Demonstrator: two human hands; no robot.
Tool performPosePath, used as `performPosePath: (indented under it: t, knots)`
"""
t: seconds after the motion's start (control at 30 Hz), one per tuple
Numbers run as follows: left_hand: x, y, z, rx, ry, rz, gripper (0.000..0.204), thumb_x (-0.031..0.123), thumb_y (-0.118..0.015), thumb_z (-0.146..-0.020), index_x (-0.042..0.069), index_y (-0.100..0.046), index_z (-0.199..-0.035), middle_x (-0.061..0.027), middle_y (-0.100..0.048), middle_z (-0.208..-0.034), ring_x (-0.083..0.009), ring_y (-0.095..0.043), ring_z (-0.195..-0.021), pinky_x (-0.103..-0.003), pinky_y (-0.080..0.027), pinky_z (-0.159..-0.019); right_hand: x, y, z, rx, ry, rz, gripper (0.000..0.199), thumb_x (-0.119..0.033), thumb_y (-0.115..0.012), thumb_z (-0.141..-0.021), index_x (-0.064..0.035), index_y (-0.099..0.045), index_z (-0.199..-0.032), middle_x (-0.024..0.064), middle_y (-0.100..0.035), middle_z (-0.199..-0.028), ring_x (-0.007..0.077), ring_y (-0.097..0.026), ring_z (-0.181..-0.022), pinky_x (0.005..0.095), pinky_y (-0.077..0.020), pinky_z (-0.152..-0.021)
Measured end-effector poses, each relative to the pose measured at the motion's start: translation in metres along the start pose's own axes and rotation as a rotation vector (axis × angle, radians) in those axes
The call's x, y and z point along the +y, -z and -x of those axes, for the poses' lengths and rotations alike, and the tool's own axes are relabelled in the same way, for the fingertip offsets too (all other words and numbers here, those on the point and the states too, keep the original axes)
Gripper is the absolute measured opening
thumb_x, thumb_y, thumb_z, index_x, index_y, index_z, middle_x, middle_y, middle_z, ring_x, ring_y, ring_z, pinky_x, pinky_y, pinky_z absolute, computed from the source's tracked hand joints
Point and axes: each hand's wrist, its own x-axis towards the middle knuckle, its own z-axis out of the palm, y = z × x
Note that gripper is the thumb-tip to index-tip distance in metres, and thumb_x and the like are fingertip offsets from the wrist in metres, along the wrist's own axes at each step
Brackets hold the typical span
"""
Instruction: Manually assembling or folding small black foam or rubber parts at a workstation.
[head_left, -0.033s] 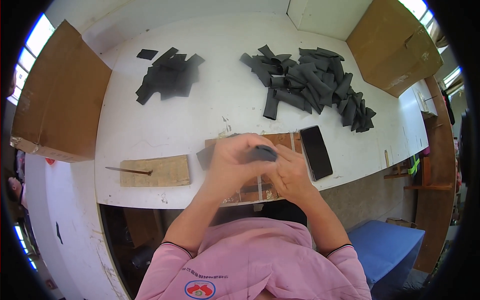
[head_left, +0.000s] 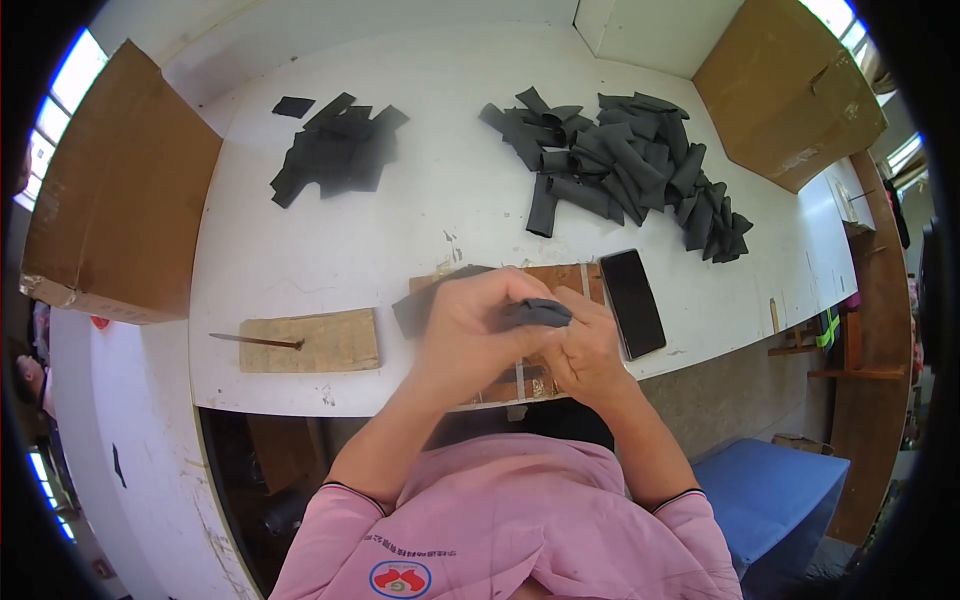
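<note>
Our left hand [head_left: 465,325], fingers curled, and our right hand [head_left: 588,345], fingers folded in, grip a dark-grey fabric piece [head_left: 545,313] between them, its visible length crosswise, at three o'clock from the left palm. Neither hand is clearly nearer; we find the grey tube pile [head_left: 640,165] at one o'clock.
</note>
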Motion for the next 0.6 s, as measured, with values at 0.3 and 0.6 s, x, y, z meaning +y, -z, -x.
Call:
performPosePath:
  t: [0.3, 0.6]
  knots:
    - [0.008, -0.018, 0.006, 0.001, -0.123, 0.205, 0.015, 0.000, -0.057, -0.074, -0.001, -0.056, -0.089, -0.0083, -0.059, -0.085, -0.0140, -0.054, -0.082, -0.023, -0.043, -0.070, 0.014, -0.012, 0.009, -0.089, -0.201, -0.185, 0.015, -0.010, -0.056, -0.072, -0.0028, -0.056, -0.085, 0.0091, -0.054, -0.072, 0.0279, -0.055, -0.065, 0.0357, -0.0454, -0.057]
    - [-0.004, -0.004, 0.002, -0.109, -0.194, 0.176, 0.020, -0.010, -0.055, -0.073, -0.003, -0.058, -0.092, -0.0109, -0.060, -0.088, -0.0164, -0.055, -0.085, -0.025, -0.044, -0.074, 0.015, -0.014, 0.013, -0.046, -0.116, -0.049, 0.009, -0.009, -0.058, -0.072, -0.0033, -0.052, -0.077, 0.0087, -0.050, -0.065, 0.0266, -0.053, -0.060, 0.0357, -0.0430, -0.051]
